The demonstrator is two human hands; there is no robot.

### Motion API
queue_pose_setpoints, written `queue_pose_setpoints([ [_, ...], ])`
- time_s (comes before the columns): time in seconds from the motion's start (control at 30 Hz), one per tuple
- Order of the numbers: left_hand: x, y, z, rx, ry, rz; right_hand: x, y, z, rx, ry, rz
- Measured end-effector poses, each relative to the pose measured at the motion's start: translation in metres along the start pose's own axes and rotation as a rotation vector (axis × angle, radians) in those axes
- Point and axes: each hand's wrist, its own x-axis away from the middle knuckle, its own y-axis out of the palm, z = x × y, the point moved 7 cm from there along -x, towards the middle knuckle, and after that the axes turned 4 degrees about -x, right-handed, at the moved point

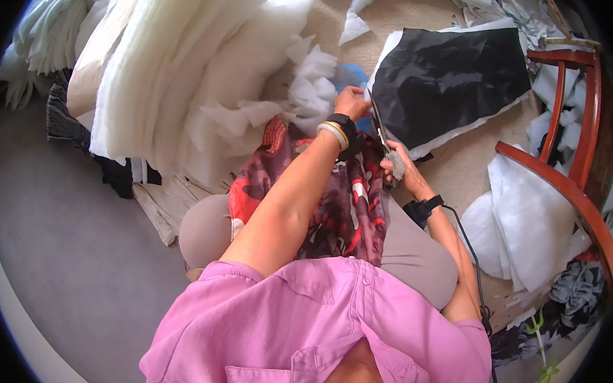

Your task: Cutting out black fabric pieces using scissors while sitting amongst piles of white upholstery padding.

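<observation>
My right hand (407, 171) grips a pair of scissors (379, 121) whose handles look wrapped in grey material. The long blades point away from me, along the left edge of a black fabric piece (450, 81). That piece lies flat on a slightly larger sheet of white wadding (464, 139), which shows as a border around it. At the far left corner of this border, my left hand (352, 104) has its fingers closed in a pinch on the wadding's edge. Whether the blades are parted is hard to see.
A thick stack of white wadding (166, 77) rises at the left. White scraps (313, 83) and a blue piece (352, 75) lie beyond my left hand. A patterned red cloth (347, 215) covers my lap. An overturned wooden frame (584, 124) and folded wadding (529, 219) are at the right.
</observation>
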Motion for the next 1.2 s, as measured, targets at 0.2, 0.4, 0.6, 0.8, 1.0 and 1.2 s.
queue_pose_setpoints([
  [0.2, -0.001, 0.001, -0.003, -0.066, -0.044, -0.063, 0.003, -0.001, -0.015, -0.069, 0.029, 0.074],
  [0.4, -0.007, 0.001, -0.010, 0.012, -0.090, -0.149, -0.008, -0.012, -0.021, -0.072, 0.051, 0.121],
  [0.6, -0.010, -0.005, -0.010, -0.035, -0.076, -0.132, -0.012, -0.009, -0.027, 0.071, -0.025, 0.126],
  [0.8, 0.001, -0.007, -0.013, -0.231, -0.021, -0.088, -0.016, 0.001, -0.022, -0.012, -0.021, 0.096],
  [1.0, 0.010, -0.047, 0.020, -0.783, 0.252, 0.189, -0.010, 0.002, -0.032, -0.018, -0.060, -0.036],
  [1.2, 0.036, -0.090, 0.085, -1.080, 0.473, 0.578, 0.037, -0.055, -0.038, -0.117, -0.309, 0.332],
])
